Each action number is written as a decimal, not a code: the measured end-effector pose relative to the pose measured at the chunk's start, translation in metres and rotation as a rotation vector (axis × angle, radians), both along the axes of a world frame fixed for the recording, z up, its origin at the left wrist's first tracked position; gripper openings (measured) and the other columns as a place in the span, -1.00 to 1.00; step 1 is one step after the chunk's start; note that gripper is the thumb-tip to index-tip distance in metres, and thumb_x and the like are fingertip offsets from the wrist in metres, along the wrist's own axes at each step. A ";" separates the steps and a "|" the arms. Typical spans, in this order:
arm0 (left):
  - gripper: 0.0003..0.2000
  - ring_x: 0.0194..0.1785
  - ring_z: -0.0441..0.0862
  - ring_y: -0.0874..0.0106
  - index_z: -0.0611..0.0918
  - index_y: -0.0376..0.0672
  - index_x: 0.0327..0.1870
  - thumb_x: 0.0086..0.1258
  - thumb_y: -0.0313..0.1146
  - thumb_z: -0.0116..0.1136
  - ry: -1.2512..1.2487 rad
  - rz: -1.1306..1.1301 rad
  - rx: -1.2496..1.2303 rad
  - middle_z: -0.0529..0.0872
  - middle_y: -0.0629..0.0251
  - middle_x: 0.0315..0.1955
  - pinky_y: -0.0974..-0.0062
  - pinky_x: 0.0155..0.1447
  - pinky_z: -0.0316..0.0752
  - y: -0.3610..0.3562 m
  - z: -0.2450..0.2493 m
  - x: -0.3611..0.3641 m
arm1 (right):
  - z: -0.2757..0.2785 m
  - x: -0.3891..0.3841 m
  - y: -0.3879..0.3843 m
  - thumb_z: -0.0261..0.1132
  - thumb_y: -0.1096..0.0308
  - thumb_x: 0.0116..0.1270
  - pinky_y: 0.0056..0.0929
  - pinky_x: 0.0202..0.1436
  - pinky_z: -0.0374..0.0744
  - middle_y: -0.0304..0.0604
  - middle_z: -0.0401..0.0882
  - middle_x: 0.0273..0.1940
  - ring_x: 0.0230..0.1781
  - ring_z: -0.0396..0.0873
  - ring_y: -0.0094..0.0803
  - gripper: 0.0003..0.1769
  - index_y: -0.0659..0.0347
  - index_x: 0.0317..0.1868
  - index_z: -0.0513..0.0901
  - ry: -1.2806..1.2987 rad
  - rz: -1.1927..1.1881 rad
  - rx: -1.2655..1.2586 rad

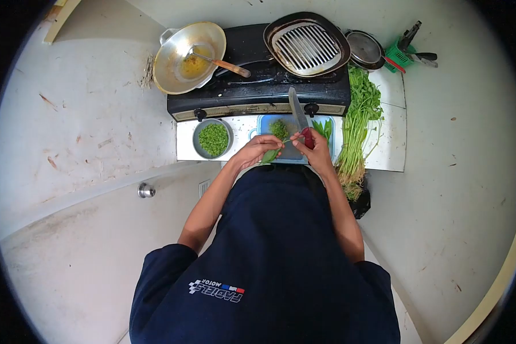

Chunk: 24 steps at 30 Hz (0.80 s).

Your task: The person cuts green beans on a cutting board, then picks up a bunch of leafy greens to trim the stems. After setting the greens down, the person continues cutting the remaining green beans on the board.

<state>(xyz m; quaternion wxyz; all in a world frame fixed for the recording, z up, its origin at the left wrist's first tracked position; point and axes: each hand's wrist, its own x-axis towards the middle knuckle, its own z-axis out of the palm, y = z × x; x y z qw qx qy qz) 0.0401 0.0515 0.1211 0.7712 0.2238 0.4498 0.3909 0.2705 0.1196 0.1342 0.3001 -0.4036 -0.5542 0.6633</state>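
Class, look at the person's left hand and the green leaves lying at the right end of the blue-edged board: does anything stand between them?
Yes: the right hand and the red-handled knife it holds stand between the left hand and the leaves. The blade points toward the stove.

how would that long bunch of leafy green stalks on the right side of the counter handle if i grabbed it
The long bunch of leafy green stalks with pale stems would probably flop, since its stems look long and thin. It may fan apart when lifted, as no tie is visible around it. Its brownish, stringy roots might drag on the white counter's edge, which they overhang.
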 end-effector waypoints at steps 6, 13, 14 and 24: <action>-0.85 -0.02 0.71 0.49 0.70 -0.33 0.03 0.60 -0.49 0.16 0.205 0.319 0.031 0.78 0.22 -0.07 0.55 0.05 0.59 -0.047 -0.045 -0.033 | -0.050 0.018 -0.004 0.30 0.06 0.57 -0.18 -0.21 0.55 0.02 0.67 -0.32 -0.36 0.63 -0.09 -0.60 0.32 -0.06 0.66 -0.415 0.165 0.241; -0.77 -0.05 0.65 0.59 0.76 -0.31 0.08 0.60 -0.35 0.23 0.447 0.470 -0.112 0.80 0.32 -0.08 0.56 0.02 0.54 -0.102 -0.052 -0.030 | -0.103 0.045 -0.023 0.21 -0.03 0.59 0.02 -0.06 0.63 0.06 0.64 -0.17 -0.13 0.68 0.14 -0.55 0.27 -0.09 0.66 -0.634 0.392 0.479; -0.78 -0.11 0.64 0.60 0.77 -0.29 0.07 0.58 -0.36 0.26 0.442 0.494 -0.133 0.79 0.36 -0.11 0.58 0.00 0.54 -0.108 -0.055 -0.029 | -0.103 0.046 -0.022 0.21 -0.02 0.58 0.03 -0.04 0.64 0.06 0.64 -0.16 -0.13 0.69 0.13 -0.55 0.26 -0.09 0.66 -0.663 0.423 0.482; -0.82 -0.21 0.63 0.61 0.78 -0.24 0.02 0.52 -0.39 0.31 0.496 0.506 -0.134 0.77 0.39 -0.22 0.62 -0.03 0.51 -0.117 -0.068 -0.025 | -0.100 0.027 0.020 0.23 0.00 0.56 0.03 -0.06 0.66 0.05 0.66 -0.16 -0.15 0.71 0.13 -0.58 0.24 -0.11 0.70 -0.713 0.463 0.595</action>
